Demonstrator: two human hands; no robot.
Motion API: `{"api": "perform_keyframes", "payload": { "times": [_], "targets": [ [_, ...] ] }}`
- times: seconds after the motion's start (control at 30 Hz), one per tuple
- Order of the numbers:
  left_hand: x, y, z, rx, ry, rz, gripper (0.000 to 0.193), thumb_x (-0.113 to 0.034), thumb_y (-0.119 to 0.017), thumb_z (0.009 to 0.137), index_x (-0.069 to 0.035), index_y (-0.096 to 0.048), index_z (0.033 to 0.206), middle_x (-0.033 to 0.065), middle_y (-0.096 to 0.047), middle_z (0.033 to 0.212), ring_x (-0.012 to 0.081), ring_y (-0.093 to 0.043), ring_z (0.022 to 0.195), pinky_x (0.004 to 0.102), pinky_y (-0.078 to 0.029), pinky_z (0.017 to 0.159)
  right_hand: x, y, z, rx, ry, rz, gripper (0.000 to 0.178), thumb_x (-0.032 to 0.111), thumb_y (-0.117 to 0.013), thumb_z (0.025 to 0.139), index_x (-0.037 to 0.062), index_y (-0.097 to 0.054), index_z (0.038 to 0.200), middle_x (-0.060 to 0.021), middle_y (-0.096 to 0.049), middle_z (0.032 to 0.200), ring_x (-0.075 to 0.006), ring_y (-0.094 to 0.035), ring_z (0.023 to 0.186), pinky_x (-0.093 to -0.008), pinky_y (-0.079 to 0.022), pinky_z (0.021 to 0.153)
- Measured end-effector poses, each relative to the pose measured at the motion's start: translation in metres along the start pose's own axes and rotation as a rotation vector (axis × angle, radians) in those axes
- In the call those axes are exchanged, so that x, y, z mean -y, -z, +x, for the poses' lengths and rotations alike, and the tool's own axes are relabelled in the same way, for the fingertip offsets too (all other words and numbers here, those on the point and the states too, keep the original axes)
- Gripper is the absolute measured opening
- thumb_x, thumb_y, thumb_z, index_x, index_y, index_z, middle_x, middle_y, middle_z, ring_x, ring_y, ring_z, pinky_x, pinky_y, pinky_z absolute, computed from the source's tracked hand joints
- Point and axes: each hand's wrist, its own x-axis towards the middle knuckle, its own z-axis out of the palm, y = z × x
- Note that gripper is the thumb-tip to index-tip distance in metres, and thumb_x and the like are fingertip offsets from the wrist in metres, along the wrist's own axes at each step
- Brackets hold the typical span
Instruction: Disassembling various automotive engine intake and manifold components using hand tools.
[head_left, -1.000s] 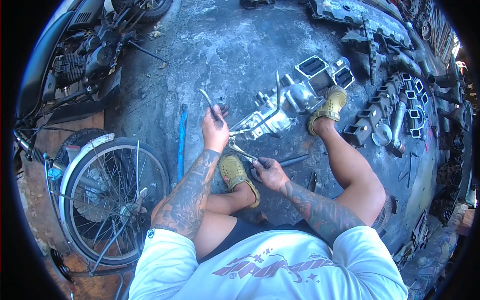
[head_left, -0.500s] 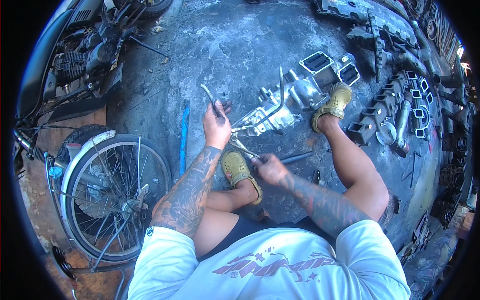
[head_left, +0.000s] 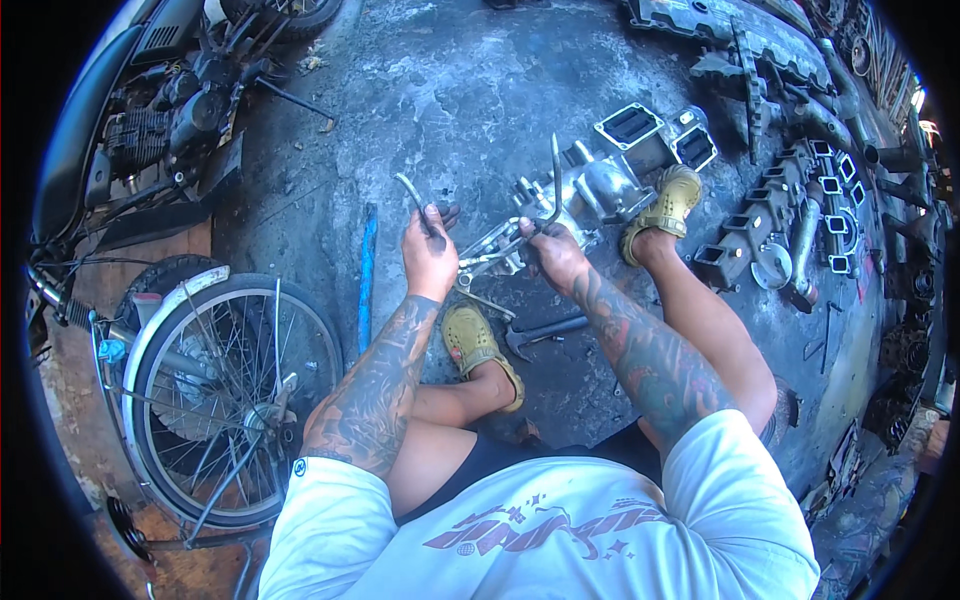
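Observation:
A silver cast-metal engine part with flanged rectangular openings lies on the floor between my feet. My left hand is closed around a curved metal rod, its bent tip pointing away from me. Close to the part's near end, my right hand is closed on the lower end of a bent metal bar, whose other end rises over the casting. A wrench lies slanted beside my left shoe, below the left hand. Next to it rests a hammer. My fingers partly hide the near end of the casting.
My yellow clogs flank the work. A bicycle wheel and a motorcycle engine stand at left. A blue bar lies near my left arm. Several manifolds and other metal parts line the right side.
My right hand has left the wrench and moved forward onto the bent bar, which shifted slightly left. The hammer now shows more fully. My left hand still holds the curved rod.

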Motion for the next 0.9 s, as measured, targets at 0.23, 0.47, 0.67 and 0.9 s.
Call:
{"api": "perform_keyframes", "payload": {
  "times": [0.23, 0.47, 0.67, 0.9],
  "targets": [
    [0.0, -0.001, -0.005, -0.049, -0.052, 0.054, 0.035, -0.025, -0.034, 0.099, 0.004, -0.053, 0.093, 0.016, -0.067, 0.089, 0.0243, -0.067, 0.087, 0.033, -0.05, 0.077, -0.016, -0.008, -0.014, -0.082, 0.019, 0.234, 0.024, 0.028, -0.056, 0.09, 0.0059, -0.052, 0.082, -0.0001, -0.047, 0.056, -0.0094, -0.04, 0.043, -0.0264, -0.033, 0.04],
    [0.001, 0.0, -0.002, -0.076, -0.07, 0.103, 0.034, -0.024, -0.036, 0.098, 0.003, -0.054, 0.09, 0.0162, -0.067, 0.087, 0.0258, -0.066, 0.086, 0.0344, -0.05, 0.076, -0.002, 0.001, -0.018, -0.063, -0.029, 0.321, 0.03, 0.03, -0.056, 0.09, 0.0022, -0.057, 0.078, -0.0026, -0.052, 0.056, -0.011, -0.043, 0.041, -0.026, -0.034, 0.039],
    [0.001, 0.002, -0.001, -0.052, -0.058, 0.124, 0.036, -0.026, -0.034, 0.099, 0.004, -0.053, 0.092, 0.0165, -0.066, 0.09, 0.0253, -0.066, 0.088, 0.0333, -0.05, 0.079, -0.056, 0.002, -0.074, 0.205, -0.166, 0.097, 0.019, 0.021, -0.057, 0.09, 0.0019, -0.059, 0.088, -0.004, -0.057, 0.065, -0.0092, -0.049, 0.05, -0.0251, -0.04, 0.046],
    [0.0, 0.0, -0.002, -0.04, 0.002, 0.069, 0.035, -0.025, -0.036, 0.098, 0.003, -0.054, 0.09, 0.0159, -0.067, 0.088, 0.0265, -0.066, 0.086, 0.035, -0.049, 0.076, -0.085, -0.03, -0.089, 0.223, -0.042, -0.142, 0.027, 0.022, -0.049, 0.095, -0.0017, -0.06, 0.1, -0.0009, -0.06, 0.074, -0.0068, -0.046, 0.059, -0.0247, -0.041, 0.055]
  ]
}}
